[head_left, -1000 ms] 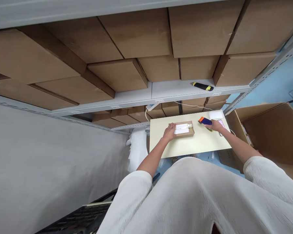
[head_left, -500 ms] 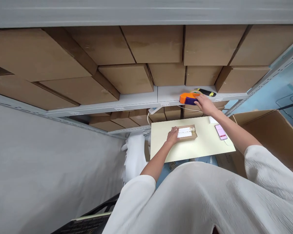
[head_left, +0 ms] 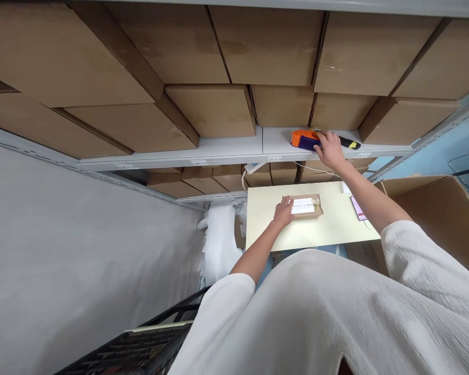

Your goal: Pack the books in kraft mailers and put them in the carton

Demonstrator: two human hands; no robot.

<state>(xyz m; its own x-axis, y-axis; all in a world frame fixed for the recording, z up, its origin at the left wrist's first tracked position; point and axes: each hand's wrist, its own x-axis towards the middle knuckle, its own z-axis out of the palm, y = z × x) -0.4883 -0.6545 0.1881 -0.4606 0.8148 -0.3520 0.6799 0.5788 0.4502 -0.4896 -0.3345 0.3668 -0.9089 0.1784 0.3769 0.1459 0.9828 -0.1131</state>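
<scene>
My right hand [head_left: 331,149] grips the orange and purple tape dispenser [head_left: 305,140], which is on the white shelf [head_left: 234,144] above the table. Just behind that hand lies a black and yellow box cutter [head_left: 349,142], partly covered by my fingers. Below, my left hand [head_left: 284,211] holds the left end of a small cardboard box [head_left: 303,216] on the pale yellow tabletop [head_left: 266,229]. White paper or labels [head_left: 301,205] show on the box's top, and clear tape [head_left: 317,203] is at its right end.
Large cardboard boxes [head_left: 266,47] fill the shelf above. A phone [head_left: 358,208] lies on the tabletop's right side, beneath my right forearm. An open carton [head_left: 433,224] stands at the right. White wrapping material [head_left: 221,242] hangs left of the table, and a black crate [head_left: 128,349] is lower left.
The view has shifted, so the shelf sits higher in the picture. The tape dispenser has come down against the shelf surface with my right hand still on it. My left hand stays on the box.
</scene>
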